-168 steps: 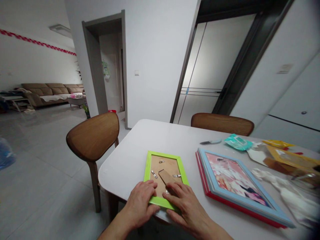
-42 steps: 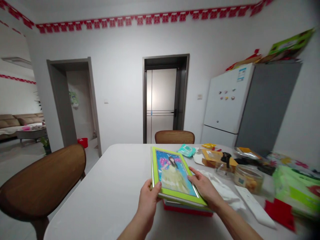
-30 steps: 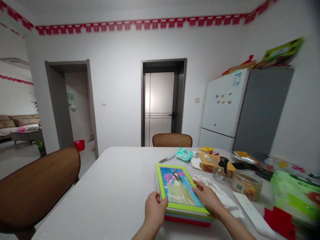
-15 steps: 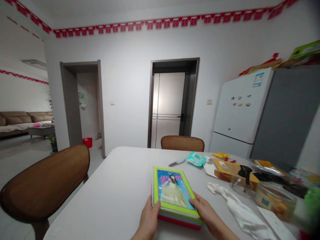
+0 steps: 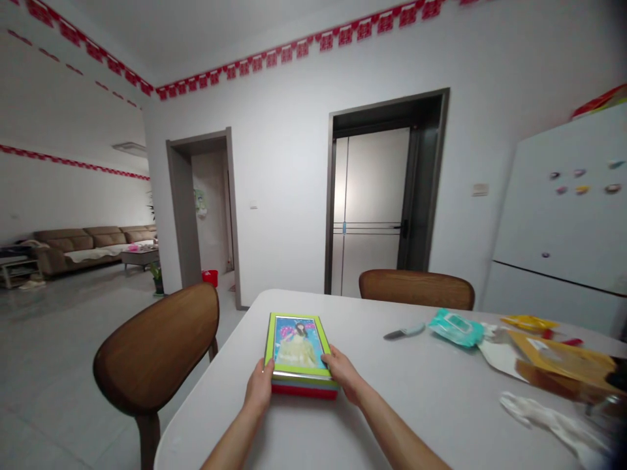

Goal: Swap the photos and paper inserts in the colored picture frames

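Observation:
A stack of picture frames (image 5: 300, 349) is gripped from both sides at the left part of the white table (image 5: 416, 405). The top frame has a lime-green border around a picture of a figure in a pale yellow dress; a bluish layer and a red one show beneath. My left hand (image 5: 259, 386) is closed on the left side, thumb at the front corner. On the right side my right hand (image 5: 345, 375) grips the stack, its thumb on the border. The fingers under the edges are partly hidden. Whether the stack touches the tabletop, I cannot tell.
Right of the stack lie a knife (image 5: 404, 331) and a teal wipes packet (image 5: 455, 328). Beyond are a yellow envelope (image 5: 563, 356) and a crumpled white cloth (image 5: 548, 418). Wooden chairs stand at the left (image 5: 161, 346) and far side (image 5: 416, 289) of the table.
Both hands have carried the stack left and farther over the table, still gripping it. The view has turned right-to-left, so the table clutter and fridge sit farther right.

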